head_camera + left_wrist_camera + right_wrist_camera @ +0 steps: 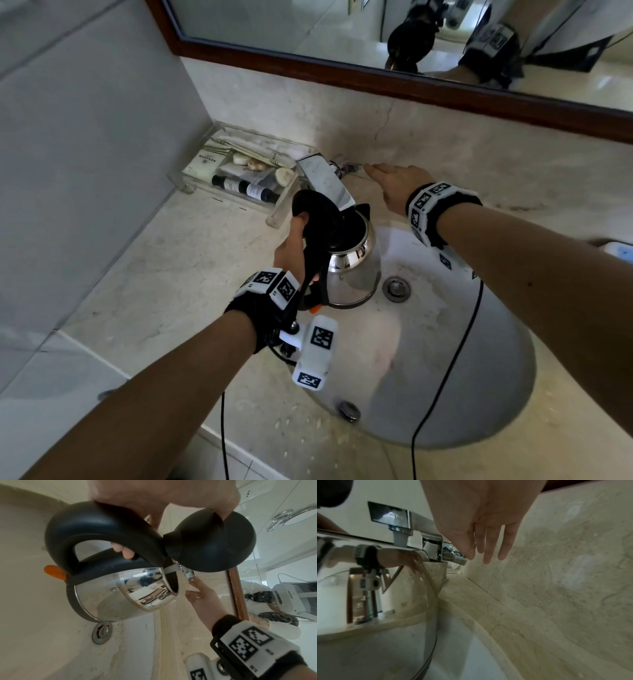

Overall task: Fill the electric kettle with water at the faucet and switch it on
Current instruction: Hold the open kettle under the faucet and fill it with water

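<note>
A steel electric kettle with a black handle and an orange switch hangs over the sink. My left hand grips its handle, and the thumb rests on the raised black lid. The kettle's open mouth sits under the chrome faucet spout. I see no water running. My right hand reaches flat behind the spout, its straight fingers at the tip of the faucet lever. Whether they touch it is unclear.
The white sink has a metal drain just right of the kettle's base. A clear tray of toiletries stands on the marble counter left of the faucet. A wood-framed mirror runs along the back wall. Black cables cross the basin.
</note>
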The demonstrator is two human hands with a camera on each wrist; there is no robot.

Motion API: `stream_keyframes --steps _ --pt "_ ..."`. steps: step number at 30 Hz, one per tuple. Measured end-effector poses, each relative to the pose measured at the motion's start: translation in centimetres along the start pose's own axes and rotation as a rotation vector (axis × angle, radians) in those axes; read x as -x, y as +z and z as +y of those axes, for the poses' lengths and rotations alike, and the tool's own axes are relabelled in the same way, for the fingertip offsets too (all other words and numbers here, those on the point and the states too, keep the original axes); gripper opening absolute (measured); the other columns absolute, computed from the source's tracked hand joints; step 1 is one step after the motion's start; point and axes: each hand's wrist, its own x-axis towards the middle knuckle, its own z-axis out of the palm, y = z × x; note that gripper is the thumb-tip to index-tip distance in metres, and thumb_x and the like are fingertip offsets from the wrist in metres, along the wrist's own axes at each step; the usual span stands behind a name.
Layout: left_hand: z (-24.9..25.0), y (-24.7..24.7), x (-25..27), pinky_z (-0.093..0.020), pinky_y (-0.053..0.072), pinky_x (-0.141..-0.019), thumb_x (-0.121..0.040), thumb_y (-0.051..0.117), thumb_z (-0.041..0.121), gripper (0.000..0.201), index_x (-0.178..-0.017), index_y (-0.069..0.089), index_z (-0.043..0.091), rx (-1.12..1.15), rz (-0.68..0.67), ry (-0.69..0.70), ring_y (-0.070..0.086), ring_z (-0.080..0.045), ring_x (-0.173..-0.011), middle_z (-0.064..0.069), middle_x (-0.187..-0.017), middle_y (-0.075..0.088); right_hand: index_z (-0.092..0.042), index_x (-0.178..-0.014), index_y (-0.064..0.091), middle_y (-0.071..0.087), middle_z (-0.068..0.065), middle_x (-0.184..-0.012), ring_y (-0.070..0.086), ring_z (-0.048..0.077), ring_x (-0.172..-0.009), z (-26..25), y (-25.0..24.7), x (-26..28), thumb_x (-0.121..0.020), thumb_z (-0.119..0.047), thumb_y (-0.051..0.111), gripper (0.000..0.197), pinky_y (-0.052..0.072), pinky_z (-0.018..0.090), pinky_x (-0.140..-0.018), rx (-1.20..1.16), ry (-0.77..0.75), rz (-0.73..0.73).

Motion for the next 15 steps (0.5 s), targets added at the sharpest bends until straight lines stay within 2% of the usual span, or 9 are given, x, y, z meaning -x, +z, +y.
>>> stream_keyframes --steps 2,3,6,8,11,13,15 --pt "0.7 -0.2 0.1 -0.047 0.046 -0.099 -0.091 0.042 0.056 0.046 -0.129 0.047 0.03 0.137 -0.07 -0.163 0.052 -0.035 -0.125 -0.013 -0.138 0.052 -0.018 -0.152 0.013 0.032 0.008 -0.153 0.05 0.03 -0.127 -0.1 0.3 0.1 -0.09 -0.002 0.048 0.073 0.044 0.041 -0.098 -0.003 0.008 -0.007" --pt "1.2 -0.4 0.3 -0.049 0.045 -0.102 -0.091 0.039 0.058 0.054 -0.134 0.045 0.025 0.132 -0.11 -0.197 0.05 -0.036 -0.127 -0.014 -0.141 0.049 -0.018 -0.152 0.012 0.032 0.008 -0.153 0.05 0.031 -0.126 -0.1 0.4 0.2 -0.089 -0.002 0.049 0.074 0.044 0.041 -0.097 -0.007 0.014 -0.009" --pt "1.4 -0.3 0.5 -0.053 0.042 -0.105 -0.077 0.037 0.065 0.076 -0.139 0.041 0.023 0.074 -0.114 -0.149 0.048 -0.039 -0.128 -0.018 -0.142 0.047 -0.018 -0.152 0.01 0.032 0.011 -0.151 0.049 0.033 -0.126 -0.2 0.5 0.3 -0.089 -0.001 0.049 0.076 0.044 0.041 -0.096 -0.037 0.027 -0.011" --pt "1.6 -0.1 0.5 -0.054 0.04 -0.107 -0.067 0.036 0.069 0.086 -0.139 0.042 0.022 0.096 -0.106 -0.177 0.047 -0.039 -0.129 -0.019 -0.141 0.047 -0.018 -0.152 0.01 0.033 0.012 -0.15 0.049 0.034 -0.126 -0.1 0.5 0.4 -0.088 -0.001 0.05 0.077 0.043 0.042 -0.096 -0.045 0.025 -0.011" --pt "1.6 0.0 0.5 -0.053 0.041 -0.106 -0.07 0.038 0.068 0.084 -0.138 0.043 0.019 0.139 -0.104 -0.193 0.047 -0.039 -0.128 -0.019 -0.141 0.048 -0.019 -0.152 0.011 0.034 0.013 -0.148 0.05 0.035 -0.124 0.0 0.6 0.4 -0.089 -0.002 0.05 0.076 0.044 0.042 -0.095 -0.062 0.028 -0.006" --pt "1.5 0.1 0.5 -0.05 0.043 -0.105 -0.081 0.04 0.065 0.073 -0.137 0.043 0.018 0.145 -0.108 -0.202 0.047 -0.039 -0.128 -0.018 -0.141 0.047 -0.021 -0.152 0.009 0.034 0.013 -0.148 0.051 0.036 -0.123 0.0 0.7 0.5 -0.089 -0.003 0.05 0.077 0.045 0.041 -0.093 -0.076 0.033 -0.015" --pt "1.6 0.2 0.5 -0.045 0.044 -0.098 -0.091 0.039 0.058 0.062 -0.136 0.044 0.017 0.147 -0.096 -0.221 0.047 -0.038 -0.129 -0.017 -0.142 0.047 -0.021 -0.152 0.008 0.034 0.013 -0.149 0.051 0.036 -0.123 0.0 0.7 0.6 -0.089 -0.003 0.05 0.078 0.045 0.041 -0.093 -0.082 0.036 -0.025"
